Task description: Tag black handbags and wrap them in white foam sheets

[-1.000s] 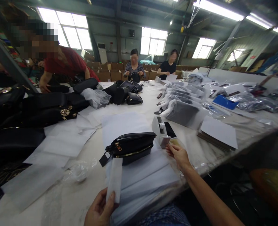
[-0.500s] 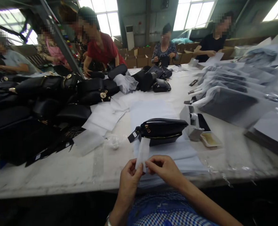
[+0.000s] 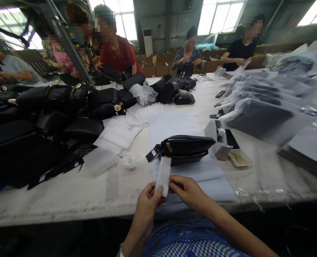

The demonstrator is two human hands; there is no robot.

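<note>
My left hand [image 3: 148, 202] grips a narrow folded strip of thin white packing sheet [image 3: 164, 175], its thumb lying across the lower end. My right hand [image 3: 188, 191] is closed in a pinch at the strip's right edge; the fingertips are partly hidden behind it. Just beyond the strip's upper end lies a small black zippered bag [image 3: 187, 144] with gold zips, its top zip facing me. From its left end sticks out a black hang tag [image 3: 152, 152] with a white label. Beneath the bag are large white paper sheets [image 3: 174, 123].
Black bags [image 3: 51, 103] are piled at left, near loose white sheets [image 3: 118, 134]. A tape dispenser [image 3: 219, 139] and a small dish [image 3: 239, 158] stand right of the bag. Wrapped bags [image 3: 257, 117] are stacked at right. Several co-workers [image 3: 118, 53] work across the table.
The white strip has turned slightly and shows more of its broad face; my right fingers have shifted a little up along its edge. Across the table, a person in red has raised a black bag.
</note>
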